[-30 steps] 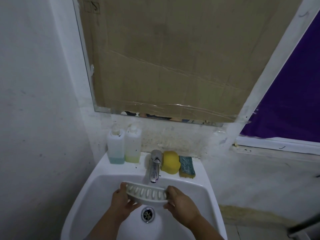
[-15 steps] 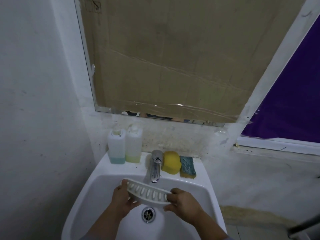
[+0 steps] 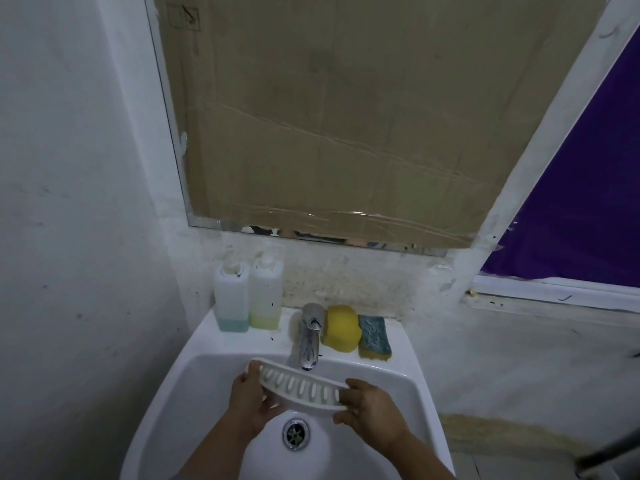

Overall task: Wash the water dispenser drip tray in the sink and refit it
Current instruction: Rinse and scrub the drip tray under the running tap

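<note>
The white drip tray (image 3: 298, 386), curved and slotted, is held over the white sink (image 3: 180, 379), just under the chrome tap (image 3: 309, 336). My left hand (image 3: 246, 398) grips its left end and my right hand (image 3: 372, 408) grips its right end. The tray slopes down to the right, slotted face towards me. The drain (image 3: 296, 434) lies directly below it. No water stream is visible from the tap.
Two soap bottles (image 3: 247, 296) stand on the sink's back ledge at left. A yellow sponge (image 3: 341, 328) and a blue-topped sponge (image 3: 374, 337) lie right of the tap. A cardboard-covered mirror (image 3: 329, 116) hangs above. A wall runs close on the left.
Both hands have tilted the tray so its right end dropped lower, and shifted it slightly toward me under the tap.
</note>
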